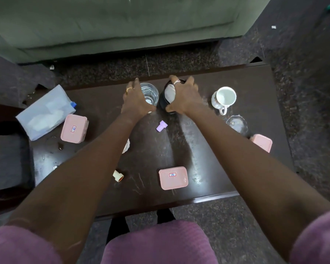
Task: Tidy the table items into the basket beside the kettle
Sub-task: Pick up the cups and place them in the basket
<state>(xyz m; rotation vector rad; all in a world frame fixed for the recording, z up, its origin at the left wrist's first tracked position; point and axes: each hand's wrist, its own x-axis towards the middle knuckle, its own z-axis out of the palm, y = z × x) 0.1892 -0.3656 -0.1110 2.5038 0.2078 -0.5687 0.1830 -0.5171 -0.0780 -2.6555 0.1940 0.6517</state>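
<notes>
Still plenty on the dark surface: plastic bag, pink boxes, white cup. No basket or kettle seen.

Left hand curled on the glass. Right hand, fingers spread over the black bowl, gripping it.

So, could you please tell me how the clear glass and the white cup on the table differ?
The clear glass is see-through and handleless; the white cup is opaque with a handle. The left hand is wrapped around the glass, while the cup stands untouched, right of the right hand. Both stand upright, mouths up, on the dark table.
</notes>
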